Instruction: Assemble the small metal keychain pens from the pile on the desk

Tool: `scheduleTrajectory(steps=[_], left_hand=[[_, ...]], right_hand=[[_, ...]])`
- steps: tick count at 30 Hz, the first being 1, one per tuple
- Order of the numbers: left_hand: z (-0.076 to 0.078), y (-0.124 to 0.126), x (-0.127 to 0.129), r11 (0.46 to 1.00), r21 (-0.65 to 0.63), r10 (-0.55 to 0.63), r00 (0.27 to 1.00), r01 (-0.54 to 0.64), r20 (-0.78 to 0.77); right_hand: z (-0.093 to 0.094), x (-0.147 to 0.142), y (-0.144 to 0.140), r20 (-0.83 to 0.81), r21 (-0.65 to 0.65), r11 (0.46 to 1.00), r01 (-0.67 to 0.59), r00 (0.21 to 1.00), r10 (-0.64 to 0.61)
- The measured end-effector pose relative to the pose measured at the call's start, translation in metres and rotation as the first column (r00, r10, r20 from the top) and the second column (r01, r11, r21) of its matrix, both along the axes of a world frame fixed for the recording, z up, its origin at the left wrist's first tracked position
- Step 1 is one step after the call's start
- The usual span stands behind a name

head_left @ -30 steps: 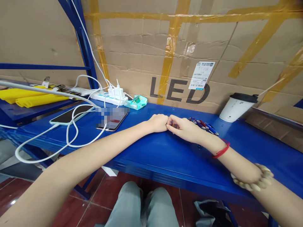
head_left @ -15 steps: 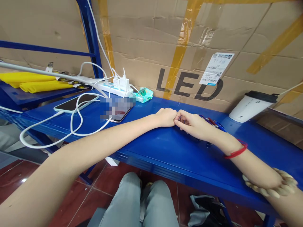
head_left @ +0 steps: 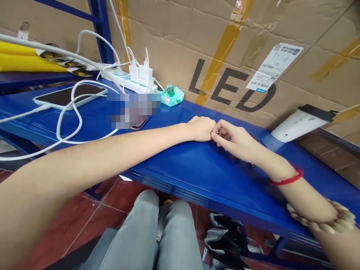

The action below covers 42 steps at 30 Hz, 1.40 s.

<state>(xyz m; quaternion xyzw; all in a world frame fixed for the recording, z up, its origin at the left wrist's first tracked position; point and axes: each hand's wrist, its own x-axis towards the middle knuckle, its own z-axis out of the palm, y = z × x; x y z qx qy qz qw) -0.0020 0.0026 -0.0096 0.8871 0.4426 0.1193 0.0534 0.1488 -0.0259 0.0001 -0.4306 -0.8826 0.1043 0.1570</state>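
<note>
Head view, only one we have. Both arms reach forward over the blue worktop point(head_left: 180, 165) and the hands meet near its middle. Left hand point(head_left: 201, 128): balled into a fist, back up, low over the surface; fingers folded, so can't tell if anything is inside. Right hand point(head_left: 234, 140): fingers loosely curled, thumb and forefinger narrow, tips up against the left knuckles. No object shows in the grip, but the palm is hidden.

Nearest things are the pens point(head_left: 259, 141), mostly behind and under the right wrist. Fair hedge: only slivers show, so count and layout are a guess. Forearm crosses above them; looks like they're just lying there, not held.

Phone point(head_left: 70, 96) lies flat at left with a white cable point(head_left: 25, 114) plugged in, likely kept there for reach to the power strip point(head_left: 128, 81). Second phone point(head_left: 139, 125) is beside it, mostly blurred out. Tissue pack point(head_left: 172, 96) sits just beside the strip, by the cardboard point(head_left: 168, 48).

Lidded cup point(head_left: 302, 125) is at right rear, well apart from the electronics, a sensible spot for a drink. Its lean may just be the wide lens.
</note>
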Motion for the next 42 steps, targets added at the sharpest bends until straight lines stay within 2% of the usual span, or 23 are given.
scheduleTrajectory(steps=[9, 20, 29, 42], left_hand=[[-0.001, 0.001, -0.002, 1.000, 0.024, -0.014, 0.999, 0.015, -0.034], [0.003, -0.003, -0.003, 0.998, 0.035, 0.057, 0.989, -0.052, -0.136], [0.008, -0.006, -0.004, 0.997, 0.030, 0.081, 0.981, -0.077, -0.178], [0.008, -0.005, -0.005, 0.998, 0.038, 0.047, 0.986, -0.042, -0.160]], right_hand=[[0.000, -0.001, -0.002, 0.017, 0.046, 0.999, -0.021, 1.000, 0.020], [0.006, -0.004, -0.008, 0.022, 0.073, 0.997, -0.030, 0.999, 0.029], [0.005, -0.005, -0.007, -0.028, 0.058, 0.998, -0.026, 0.999, 0.027], [0.006, -0.003, -0.007, -0.097, -0.005, 0.998, -0.055, 0.994, 0.055]])
